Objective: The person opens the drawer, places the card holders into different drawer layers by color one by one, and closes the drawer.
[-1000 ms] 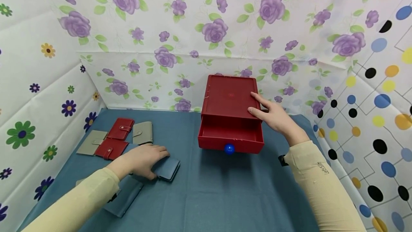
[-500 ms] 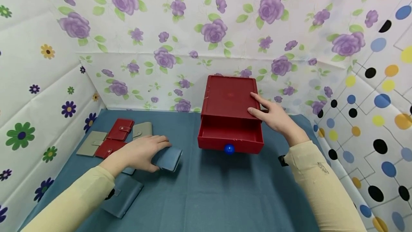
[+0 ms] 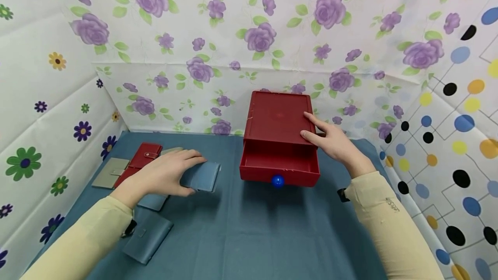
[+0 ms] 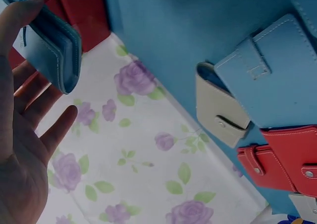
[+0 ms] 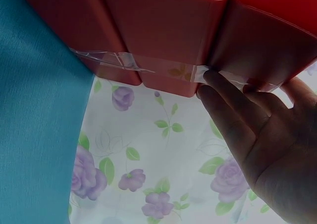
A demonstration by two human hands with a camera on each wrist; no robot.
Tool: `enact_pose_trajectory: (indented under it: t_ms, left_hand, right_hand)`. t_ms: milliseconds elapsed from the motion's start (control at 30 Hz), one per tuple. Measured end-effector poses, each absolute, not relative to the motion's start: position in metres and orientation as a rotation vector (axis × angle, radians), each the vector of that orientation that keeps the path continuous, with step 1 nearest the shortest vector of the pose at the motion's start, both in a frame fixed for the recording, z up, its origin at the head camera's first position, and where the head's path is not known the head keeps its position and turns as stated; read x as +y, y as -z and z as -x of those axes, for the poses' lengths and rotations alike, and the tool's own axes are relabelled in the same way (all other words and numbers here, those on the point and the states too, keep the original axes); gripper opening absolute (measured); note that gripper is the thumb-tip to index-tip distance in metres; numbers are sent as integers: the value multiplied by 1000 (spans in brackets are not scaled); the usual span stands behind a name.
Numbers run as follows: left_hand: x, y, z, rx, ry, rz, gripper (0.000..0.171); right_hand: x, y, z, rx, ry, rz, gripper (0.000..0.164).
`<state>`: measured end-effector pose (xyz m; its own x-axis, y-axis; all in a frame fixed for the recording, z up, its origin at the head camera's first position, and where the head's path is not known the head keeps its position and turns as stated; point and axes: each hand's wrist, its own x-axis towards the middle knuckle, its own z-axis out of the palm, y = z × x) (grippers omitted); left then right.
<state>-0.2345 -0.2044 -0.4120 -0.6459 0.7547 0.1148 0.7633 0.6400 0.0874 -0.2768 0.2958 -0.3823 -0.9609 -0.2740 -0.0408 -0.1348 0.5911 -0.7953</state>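
above the blue-covered desk (image 3: 233,241), to the left of a red drawer box (image 3: 278,118), a small blue wallet (image 3: 201,177) is held clear of the surface by the left hand (image 3: 165,172). it is pinched between thumb and fingers, as is confirmed in the left wrist view, where the thumb is laid over one face and the little finger is spread away from the folded covers. the right hand (image 3: 330,139) is rested on the right edge of the box; its fingers are extended rather than closed round anything, and the box is presumably being steadied by it. the drawer (image 3: 256,173), fronted by a blue knob (image 3: 278,181), is set open towards the viewer. on the desk, near the left forearm, a larger blue wallet (image 3: 148,237) is seen, with red wallets (image 3: 145,155) and a grey-green wallet (image 3: 110,173) farther back, partly overlapped by one another. the step in hand is judged to be the carrying of the small wallet, with placement not yet made. for the next move, a sideways pass to the right would seem to be called for, with the wallet kept above the drawer's rim and the box held still.
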Motion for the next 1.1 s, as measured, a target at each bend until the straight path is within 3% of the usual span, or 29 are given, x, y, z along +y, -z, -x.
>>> enact_pose_trajectory:
  t_ms: [1100]
  left_hand:
    - [-150, 363, 233, -2461, 503, 1246, 89]
  right_hand:
    - [295, 385, 278, 2662, 1318, 346, 84]
